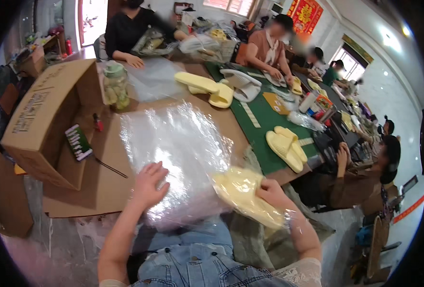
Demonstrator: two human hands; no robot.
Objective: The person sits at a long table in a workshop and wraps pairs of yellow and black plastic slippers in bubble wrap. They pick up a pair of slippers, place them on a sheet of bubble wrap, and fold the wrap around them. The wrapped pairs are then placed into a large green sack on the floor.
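Note:
My left hand (pixel 149 185) lies flat with spread fingers on a stack of clear plastic bags (pixel 171 131) at the table's near edge. To the right of the stack, my right hand (pixel 274 193) grips a pair of pale yellow slippers (pixel 238 191) inside a clear plastic bag. The bag's loose end hangs over my right wrist. Its near part is slightly blurred, and my right fingertips are partly hidden. Farther right, another pair of yellow slippers (pixel 287 148) rests on the green mat (pixel 269 165) without a visible bag.
At left a cardboard box (pixel 49 115) lies open on its side, with a phone (pixel 79 142) leaning in it. A green-lidded jar (pixel 116 86) stands behind. Loose yellow slippers (pixel 197 82) and grey slippers (pixel 242 85) lie farther back. Several people sit or stand around the tables.

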